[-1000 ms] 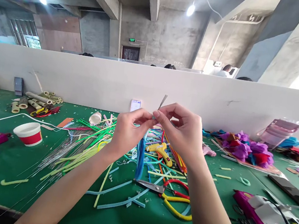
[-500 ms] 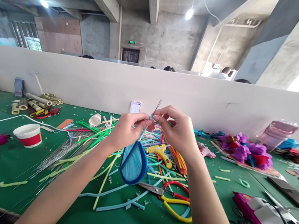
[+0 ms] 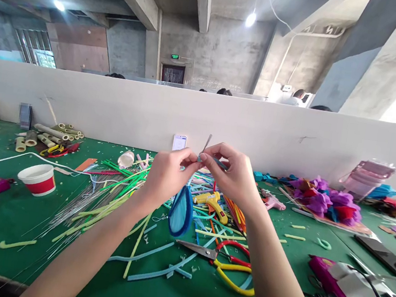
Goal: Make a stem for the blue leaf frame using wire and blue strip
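A blue teardrop-shaped petal (image 3: 181, 211), rimmed in darker blue fuzzy pipe cleaner, hangs below my hands over the cluttered table. Its thin wire stem (image 3: 207, 142) sticks up above my fingertips. My left hand (image 3: 170, 170) is closed in a pinch on the stem just above the petal. Against it, my right hand (image 3: 233, 173) pinches at the same spot, where a bit of light blue strip shows between the fingers. Exactly how that strip lies around the wire is hidden by the fingertips.
Red and yellow scissors (image 3: 218, 255) lie open below the petal, near a yellow glue gun (image 3: 212, 203). Loose pipe cleaners (image 3: 100, 211) and wires spread leftward. A paper cup (image 3: 37, 179) stands left; a magenta power strip (image 3: 345, 292) lies right. A white partition (image 3: 115, 107) bounds the back.
The petal has turned, now looking narrower, and sits slightly higher. The wire stem's top has shifted a little left and down. Both hands keep their pinch in nearly the same place.
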{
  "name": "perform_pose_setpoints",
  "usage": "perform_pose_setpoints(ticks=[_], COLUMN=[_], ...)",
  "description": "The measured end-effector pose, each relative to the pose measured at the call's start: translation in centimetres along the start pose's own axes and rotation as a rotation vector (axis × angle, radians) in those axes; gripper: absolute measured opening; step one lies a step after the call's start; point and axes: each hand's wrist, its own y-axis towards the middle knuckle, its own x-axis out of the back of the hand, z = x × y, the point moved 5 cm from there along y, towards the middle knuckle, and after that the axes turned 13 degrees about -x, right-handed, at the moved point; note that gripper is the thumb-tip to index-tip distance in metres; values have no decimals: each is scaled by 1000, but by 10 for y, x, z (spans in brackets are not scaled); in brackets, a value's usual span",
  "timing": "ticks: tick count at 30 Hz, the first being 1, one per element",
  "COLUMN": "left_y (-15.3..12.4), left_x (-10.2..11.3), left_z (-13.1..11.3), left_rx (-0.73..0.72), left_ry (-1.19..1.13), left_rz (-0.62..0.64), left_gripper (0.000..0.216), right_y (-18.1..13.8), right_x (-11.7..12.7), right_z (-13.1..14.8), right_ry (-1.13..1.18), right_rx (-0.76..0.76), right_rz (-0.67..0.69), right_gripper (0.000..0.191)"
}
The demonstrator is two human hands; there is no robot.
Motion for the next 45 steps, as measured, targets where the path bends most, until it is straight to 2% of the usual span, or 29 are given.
perform_pose_setpoints(ticks=[4, 10, 15, 17, 22, 27, 31, 35, 41, 45], left_y=[1, 5, 3, 1, -3, 1, 4, 5, 2, -2], left_x=[8, 10, 3, -1, -1, 3, 6, 3, -1, -9], left_z=[-3, -1, -1, -1, 0, 5, 12, 12, 11, 14], left_rx=[-6, 71, 151, 180, 205, 226, 243, 210, 177, 181], left_ry=[20, -330, -572, -599, -395, -571, -661, -692, -824, -825], left_rz=[11, 196, 314, 293, 152, 83, 93, 180, 372, 430], left_gripper=[19, 28, 27, 23, 24, 20, 19, 20, 24, 23], right_y=[0, -1, -4, -6, -11, -13, -11, -9, -7, -5], right_x=[1, -1, 1, 3, 6, 4, 3, 1, -4, -2], right_z=[2, 1, 5, 8, 17, 20, 19, 15, 11, 8], right_ry=[62, 251, 210, 144, 33, 78, 130, 190, 245, 185], right_rx=[-9, -5, -3, 10, 47, 56, 68, 54, 59, 35], right_rz=[0, 104, 111, 64, -82, -71, -54, -30, 125, 82], right_gripper=[15, 25, 21, 17, 11, 13, 10, 9, 14, 16])
